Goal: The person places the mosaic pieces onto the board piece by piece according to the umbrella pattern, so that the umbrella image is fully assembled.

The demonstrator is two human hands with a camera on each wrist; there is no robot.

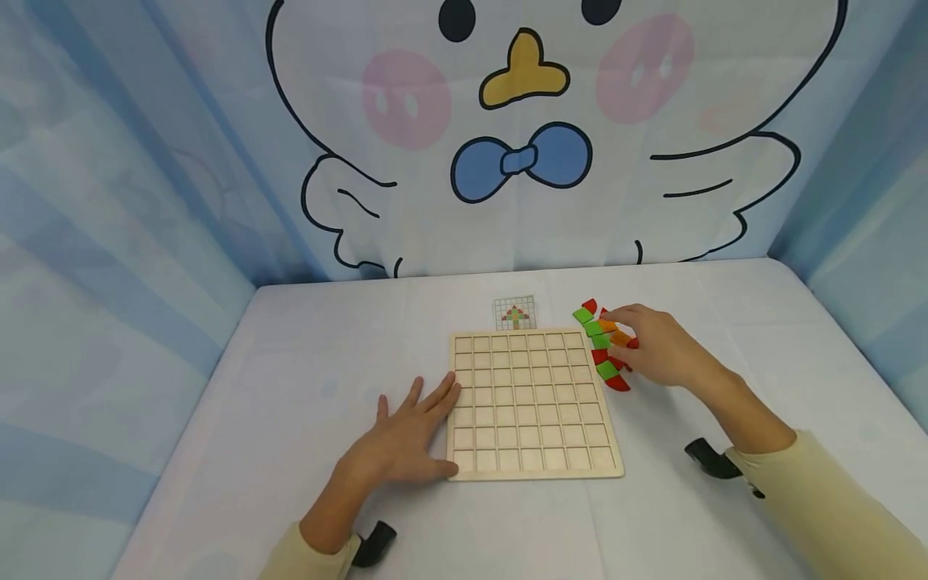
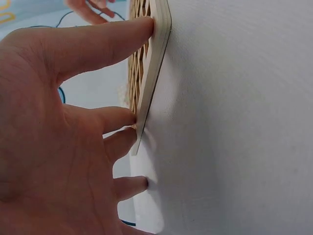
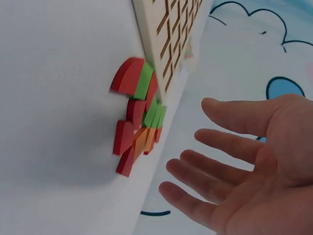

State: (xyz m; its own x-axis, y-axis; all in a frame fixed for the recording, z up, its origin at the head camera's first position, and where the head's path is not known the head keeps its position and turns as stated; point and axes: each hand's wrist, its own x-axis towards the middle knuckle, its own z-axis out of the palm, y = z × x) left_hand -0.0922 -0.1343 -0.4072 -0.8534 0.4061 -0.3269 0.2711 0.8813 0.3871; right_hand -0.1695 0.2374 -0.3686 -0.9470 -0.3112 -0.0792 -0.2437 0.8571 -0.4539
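Observation:
A wooden grid board [image 1: 535,403] lies flat on the white table. My left hand [image 1: 406,439] is spread at the board's left side, with thumb and fingertips touching its edge; the left wrist view shows the thumb [image 2: 112,44] against the rim. Beside the board's right edge lies a cluster of small red, green and orange blocks [image 1: 602,341], some square and some with a rounded side. Over this cluster hovers my right hand [image 1: 656,345], partly covering it. In the right wrist view its fingers [image 3: 215,176] are extended, apart from the blocks [image 3: 139,112], and hold nothing.
Behind the board lies a small pattern card [image 1: 515,312] with a coloured figure on a grid. A curtain [image 1: 522,225] with a cartoon character hangs at the table's back edge. Dark wrist camera mounts [image 1: 375,544] sit by both sleeves.

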